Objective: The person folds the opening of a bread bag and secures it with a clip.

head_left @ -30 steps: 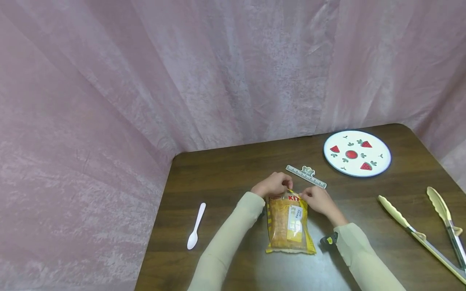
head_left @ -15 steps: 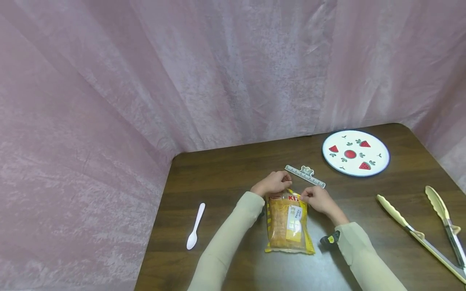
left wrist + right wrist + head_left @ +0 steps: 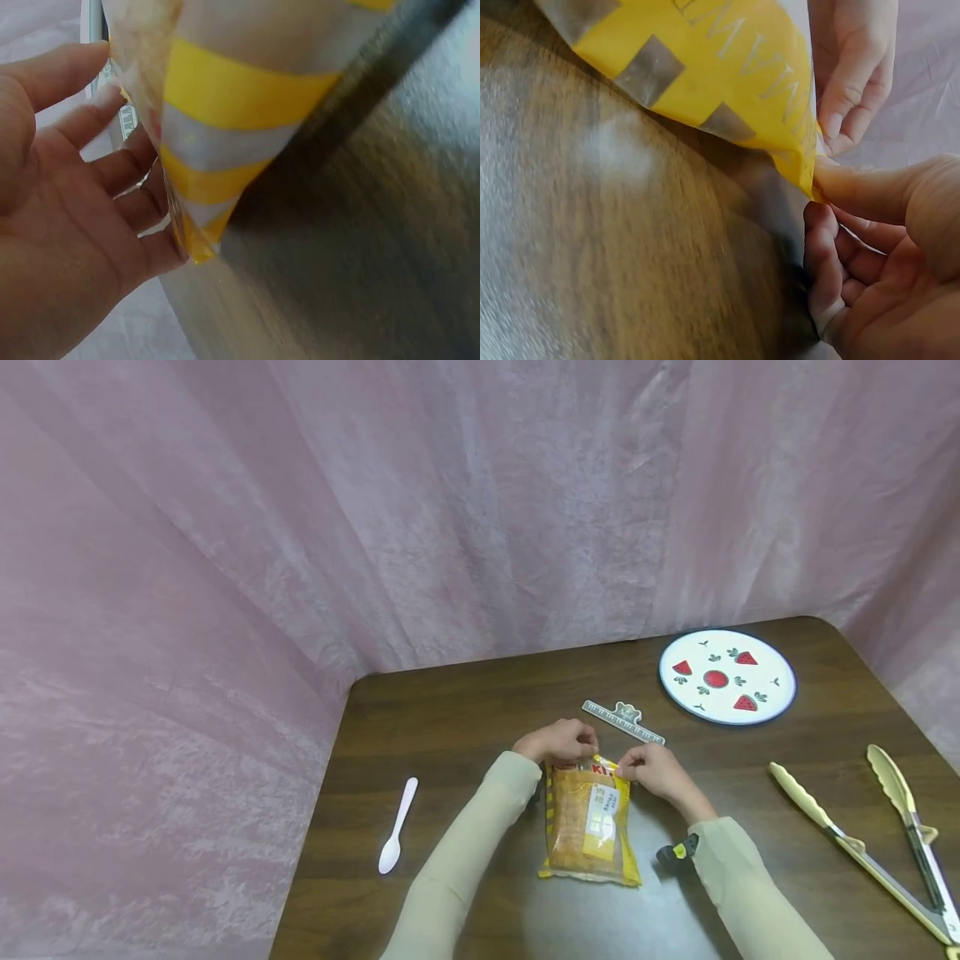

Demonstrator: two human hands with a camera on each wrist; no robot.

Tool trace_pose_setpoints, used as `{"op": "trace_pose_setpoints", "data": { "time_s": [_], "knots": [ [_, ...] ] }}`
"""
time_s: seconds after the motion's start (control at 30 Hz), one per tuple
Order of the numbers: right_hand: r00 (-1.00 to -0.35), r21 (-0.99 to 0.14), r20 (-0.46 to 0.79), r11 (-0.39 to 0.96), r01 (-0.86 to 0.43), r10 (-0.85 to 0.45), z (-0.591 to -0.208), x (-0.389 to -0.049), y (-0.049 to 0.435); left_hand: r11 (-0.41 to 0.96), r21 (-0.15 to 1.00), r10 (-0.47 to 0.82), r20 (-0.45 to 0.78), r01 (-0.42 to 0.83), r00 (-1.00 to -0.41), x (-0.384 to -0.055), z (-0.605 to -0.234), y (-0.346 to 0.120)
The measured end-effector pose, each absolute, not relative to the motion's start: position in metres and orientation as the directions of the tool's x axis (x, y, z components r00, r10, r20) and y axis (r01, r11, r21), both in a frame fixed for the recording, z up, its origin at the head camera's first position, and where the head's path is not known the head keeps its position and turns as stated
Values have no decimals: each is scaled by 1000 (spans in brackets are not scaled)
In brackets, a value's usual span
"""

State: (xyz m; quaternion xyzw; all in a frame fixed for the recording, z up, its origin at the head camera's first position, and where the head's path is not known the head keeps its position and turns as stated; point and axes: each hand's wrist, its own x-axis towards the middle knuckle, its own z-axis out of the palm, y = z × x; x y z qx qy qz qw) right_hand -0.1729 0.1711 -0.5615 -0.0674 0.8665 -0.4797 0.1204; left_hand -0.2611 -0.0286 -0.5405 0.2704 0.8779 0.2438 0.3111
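Presently | bread packet (image 3: 577, 827) is pinched along its top edge by left hand (image 3: 564, 741) and right hand (image 3: 657, 771) | it is placed between them, nearer the body | could be split unevenly if overpulled

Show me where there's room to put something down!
There's bare table beyond the white spoon, left of the left hand, and a patch between the right hand and the tongs. It's crowded where both hands hold the bread bag, with the clip just beyond.
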Motion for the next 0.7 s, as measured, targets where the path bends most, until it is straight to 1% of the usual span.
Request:
{"op": "trace_pose_setpoints", "data": {
  "time_s": [0.13,0.23,0.47,0.7],
  "knots": [
    [-959,-854,-166,519,23,-231,-562,-177,172,719,600,653,-412,351,-635,-263,-538,-30],
    [-957,-854,-175,520,31,-230,-562,-179,172,722,579,660,-412,379,-628,-264,-536,-29],
    [-951,-852,-176,523,19,-253,-559,-179,173,745,563,629,-414,358,-658,-261,-538,-28],
    [-943,-813,-147,579,-56,-298,-557,-182,168,741,574,629,-412,348,-659,-260,-541,-28]
  ]
}}
